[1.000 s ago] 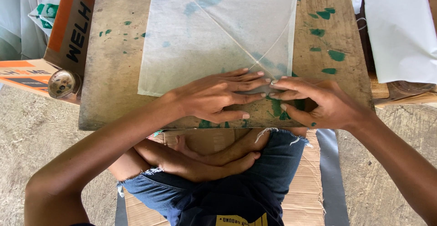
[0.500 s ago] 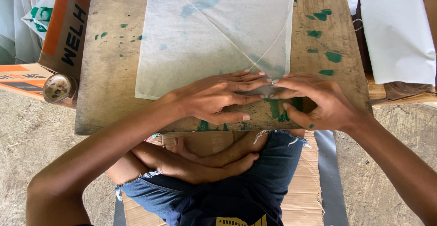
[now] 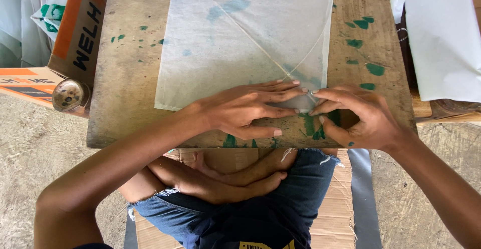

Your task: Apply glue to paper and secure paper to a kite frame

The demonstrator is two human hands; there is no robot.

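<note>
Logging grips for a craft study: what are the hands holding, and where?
Both press the thin white paper sheet at its near right corner: left hand flat, right hand pinching.

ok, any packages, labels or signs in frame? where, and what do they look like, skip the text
Cardboard box: top left, leaning at the wooden board's left edge; brown with an orange band and black print.
Second carton: far left edge, lying flat; orange and white.
Plastic bag: top left behind the box; white with green print.
Garment label: bottom centre on dark clothing; yellow, cut off.
No screens.
</note>
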